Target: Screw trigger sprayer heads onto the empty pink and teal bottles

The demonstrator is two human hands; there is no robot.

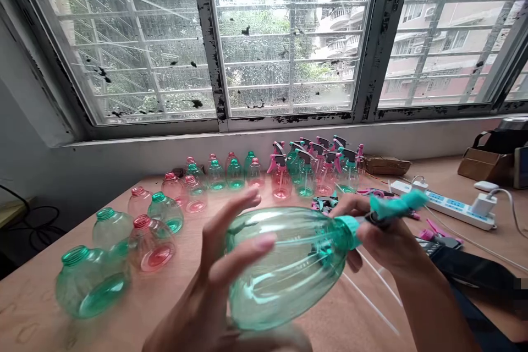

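A clear green spray bottle (284, 280) lies tilted on its side in the air, its base toward the left. A pale tube shows inside it, running from the neck. My right hand (383, 242) is closed around the spray head (398, 204) at the bottle's neck, by the teal collar. My left hand (214, 280) is around the bottle's base with its fingers spread apart. Two of its fingers stretch over the bottle's near side and top; a blurred part of the hand lies beneath. Whether its palm touches the bottle is hidden.
Open green bottles (93, 280) and red bottles (152, 245) stand on the left of the wooden table (198, 236). Bottles with spray heads (305, 173) are grouped by the window wall. White tubes (371, 302), loose spray heads (439, 235) and a power strip (457, 208) lie rightward.
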